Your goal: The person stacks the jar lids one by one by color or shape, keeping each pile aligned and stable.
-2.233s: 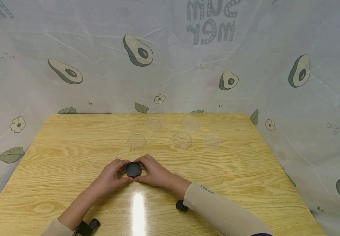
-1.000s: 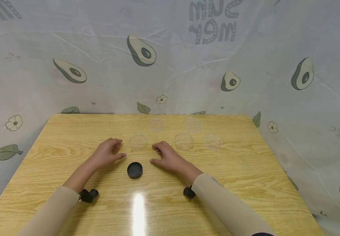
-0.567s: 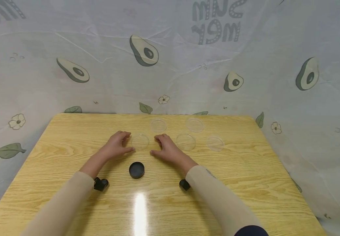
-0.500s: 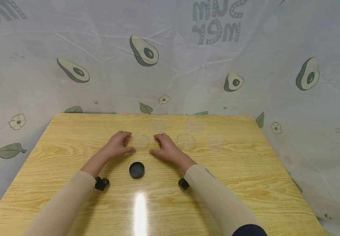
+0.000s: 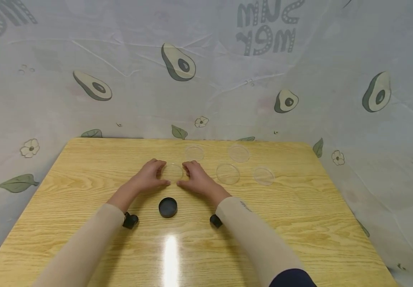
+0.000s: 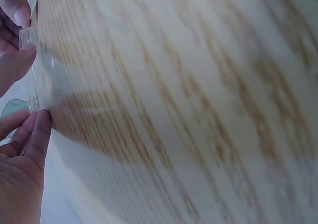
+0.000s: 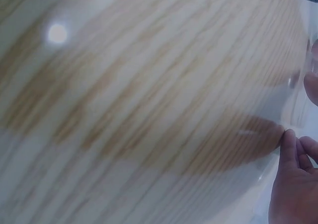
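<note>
Clear dish (image 5: 172, 173): round, colourless, shallow; wooden table (image 5: 292, 215) shows through.
Left hand (image 5: 149, 176): fingers and thumb grasping its left edge.
Right hand (image 5: 198, 179): grasping its right edge.

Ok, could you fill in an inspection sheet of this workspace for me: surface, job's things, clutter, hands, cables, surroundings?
Surface: wooden table, with a bright glare near the person.
Job's things: clear dish between the hands; black dish nearer the person; four other clear dishes behind and to the right.
Clutter: nothing seen.
Hands: left hand and right hand grip opposite sides of the clear dish.
Cables: nothing seen.
Surroundings: avocado-print curtain.
</note>
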The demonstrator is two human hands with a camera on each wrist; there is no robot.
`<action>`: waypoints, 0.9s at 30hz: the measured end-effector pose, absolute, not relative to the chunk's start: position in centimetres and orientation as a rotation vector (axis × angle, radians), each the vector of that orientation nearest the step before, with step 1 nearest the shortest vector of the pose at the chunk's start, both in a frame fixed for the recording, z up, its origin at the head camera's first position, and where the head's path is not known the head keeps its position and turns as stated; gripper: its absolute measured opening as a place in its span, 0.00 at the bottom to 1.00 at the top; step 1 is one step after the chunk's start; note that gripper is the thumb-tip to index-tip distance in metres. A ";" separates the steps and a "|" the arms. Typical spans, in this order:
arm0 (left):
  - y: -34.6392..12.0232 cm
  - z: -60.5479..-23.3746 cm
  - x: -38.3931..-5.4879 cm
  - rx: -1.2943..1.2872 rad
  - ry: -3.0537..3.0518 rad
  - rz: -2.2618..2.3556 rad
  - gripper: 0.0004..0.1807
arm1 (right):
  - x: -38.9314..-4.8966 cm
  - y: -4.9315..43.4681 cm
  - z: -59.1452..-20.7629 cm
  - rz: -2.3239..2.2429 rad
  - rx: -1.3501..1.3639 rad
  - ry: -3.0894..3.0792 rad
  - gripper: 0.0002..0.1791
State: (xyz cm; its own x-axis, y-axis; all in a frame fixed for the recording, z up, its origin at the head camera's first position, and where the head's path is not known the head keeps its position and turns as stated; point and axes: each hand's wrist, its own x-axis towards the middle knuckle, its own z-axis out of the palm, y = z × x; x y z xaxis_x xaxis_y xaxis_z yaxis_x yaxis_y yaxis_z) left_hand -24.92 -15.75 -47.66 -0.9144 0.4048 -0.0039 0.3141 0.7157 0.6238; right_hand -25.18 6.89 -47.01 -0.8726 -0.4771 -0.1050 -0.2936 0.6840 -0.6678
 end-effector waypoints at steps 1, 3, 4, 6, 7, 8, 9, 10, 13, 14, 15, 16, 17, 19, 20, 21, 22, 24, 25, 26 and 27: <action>-15.7 -47.7 -25.0 0.580 2.777 0.965 0.40 | -25.2 6.8 -47.0 -0.969 -0.613 2.625 0.38; -15.6 -47.6 -25.0 0.582 2.777 0.953 0.40 | -25.1 6.6 -46.9 -0.964 -0.609 2.621 0.37; -15.5 -47.6 -25.0 0.583 2.776 0.950 0.39 | -25.1 6.5 -46.8 -0.958 -0.605 2.621 0.37; -15.5 -47.5 -25.0 0.582 2.775 0.948 0.38 | -25.1 6.4 -46.8 -0.953 -0.594 2.621 0.36; -15.4 -47.5 -25.0 0.581 2.777 0.945 0.38 | -25.1 6.3 -46.8 -0.952 -0.591 2.621 0.35; -15.4 -47.5 -25.0 0.580 2.778 0.944 0.38 | -25.1 6.3 -46.8 -0.955 -0.589 2.622 0.34; -15.4 -47.5 -25.0 0.577 2.777 0.945 0.38 | -25.1 6.2 -46.8 -0.958 -0.588 2.623 0.33; -15.4 -47.5 -25.0 0.573 2.776 0.945 0.38 | -25.2 6.2 -46.8 -0.962 -0.587 2.624 0.32; -15.3 -47.5 -25.1 0.559 2.773 0.943 0.38 | -25.2 6.1 -47.0 -0.971 -0.583 2.623 0.31; -15.3 -47.5 -25.1 0.556 2.772 0.943 0.38 | -25.2 6.0 -47.1 -0.972 -0.581 2.624 0.31; -15.3 -47.5 -25.1 0.553 2.771 0.941 0.38 | -25.2 6.0 -47.1 -0.974 -0.578 2.624 0.31; -15.3 -47.5 -25.1 0.551 2.772 0.939 0.38 | -25.2 6.0 -47.2 -0.977 -0.576 2.624 0.31; -15.3 -47.5 -25.1 0.549 2.772 0.939 0.37 | -25.2 6.0 -47.2 -0.979 -0.574 2.626 0.31; -15.2 -47.4 -25.1 0.550 2.777 0.935 0.37 | -25.2 6.0 -47.2 -0.984 -0.572 2.628 0.31; -15.2 -47.4 -25.1 0.551 2.779 0.934 0.37 | -25.3 6.0 -47.2 -0.986 -0.572 2.630 0.31; -15.2 -47.3 -25.2 0.552 2.782 0.932 0.37 | -25.3 6.0 -47.2 -0.987 -0.572 2.632 0.31; -15.2 -47.3 -25.2 0.552 2.785 0.932 0.37 | -25.3 6.0 -47.2 -0.986 -0.573 2.634 0.31; -15.2 -47.3 -25.2 0.556 2.793 0.921 0.36 | -25.3 6.0 -47.2 -0.979 -0.577 2.637 0.30; -15.2 -47.3 -25.2 0.556 2.796 0.916 0.36 | -25.3 6.0 -47.2 -0.976 -0.580 2.638 0.30; -15.2 -47.3 -25.2 0.556 2.797 0.915 0.36 | -25.3 6.0 -47.1 -0.977 -0.581 2.637 0.30; -15.1 -47.3 -25.2 0.555 2.797 0.913 0.36 | -25.4 6.0 -47.1 -0.978 -0.581 2.636 0.30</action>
State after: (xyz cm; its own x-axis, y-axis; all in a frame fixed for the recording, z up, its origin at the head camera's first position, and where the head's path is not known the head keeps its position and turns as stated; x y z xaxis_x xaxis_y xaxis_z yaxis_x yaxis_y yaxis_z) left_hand -25.24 -15.14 -47.26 -0.9208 0.3892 -0.0246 0.2998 0.7467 0.5937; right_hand -25.36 6.01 -47.12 -0.8833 -0.4556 -0.1101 -0.2735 0.6917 -0.6684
